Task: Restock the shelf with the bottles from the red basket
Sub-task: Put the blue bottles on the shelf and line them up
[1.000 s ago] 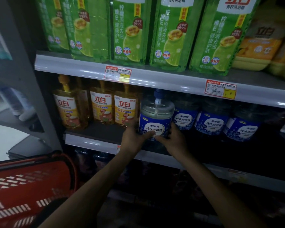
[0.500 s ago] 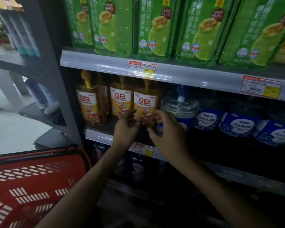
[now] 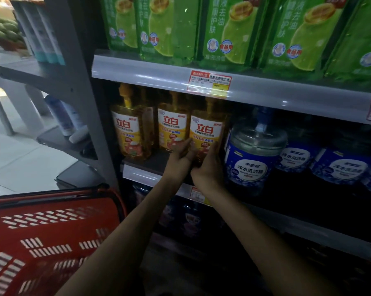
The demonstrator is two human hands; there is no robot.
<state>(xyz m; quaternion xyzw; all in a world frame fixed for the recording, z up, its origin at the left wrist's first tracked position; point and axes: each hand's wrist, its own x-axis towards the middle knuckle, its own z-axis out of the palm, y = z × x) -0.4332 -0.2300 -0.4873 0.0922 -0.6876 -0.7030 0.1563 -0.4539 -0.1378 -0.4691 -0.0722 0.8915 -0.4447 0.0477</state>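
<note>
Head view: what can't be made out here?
All in the head view.
Red plastic basket: contents hidden by its wall and the frame edge.
Rightmost amber pump bottle with yellow label: base behind left hand and right hand; grip or push unclear.
Dark bottles on lower shelf: too dim.
Red-and-yellow price tag: print blurred.
</note>
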